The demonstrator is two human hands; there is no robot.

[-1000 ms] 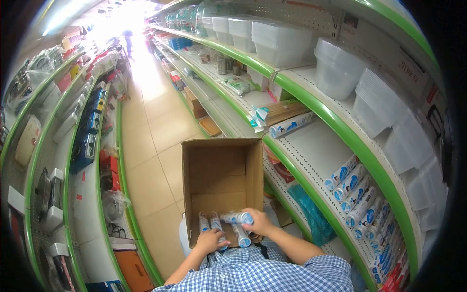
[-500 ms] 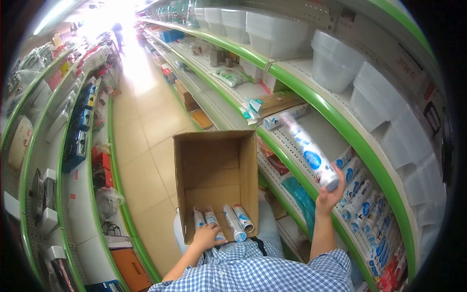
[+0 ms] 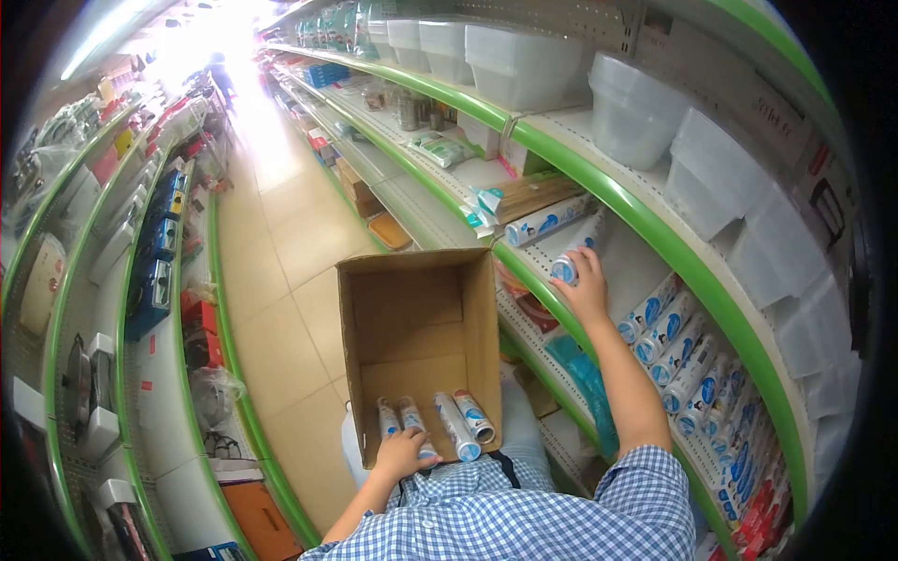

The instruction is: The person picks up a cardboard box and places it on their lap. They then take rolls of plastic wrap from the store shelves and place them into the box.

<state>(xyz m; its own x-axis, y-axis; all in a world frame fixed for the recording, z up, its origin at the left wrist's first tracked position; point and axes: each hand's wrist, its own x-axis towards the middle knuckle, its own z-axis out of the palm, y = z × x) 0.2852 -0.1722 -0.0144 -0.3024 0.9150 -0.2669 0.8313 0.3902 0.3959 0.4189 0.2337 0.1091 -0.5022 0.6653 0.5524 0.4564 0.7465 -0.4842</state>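
My right hand (image 3: 586, 280) is closed around the near end of a white and blue tube (image 3: 567, 268), which lies on the middle shelf beside another such tube (image 3: 548, 222). My left hand (image 3: 404, 454) rests at the near edge of an open cardboard box (image 3: 419, 280), its fingers wrapped over a tube (image 3: 413, 423). Inside the box, one tube (image 3: 387, 416) lies left of that hand. Two more, a middle one (image 3: 456, 428) and a right one (image 3: 475, 417), lie to its right. The box stands against my lap.
Several similar tubes (image 3: 694, 379) lie in a row on the right shelf. Clear plastic tubs (image 3: 636, 112) fill the shelf above, behind a green edge (image 3: 608, 192). A tiled aisle (image 3: 281, 309) runs ahead, with stocked shelves (image 3: 140, 411) on the left.
My right hand has moved forward and left, from above the tube row to the shelf, and its tube now lies there. My left hand has barely moved.
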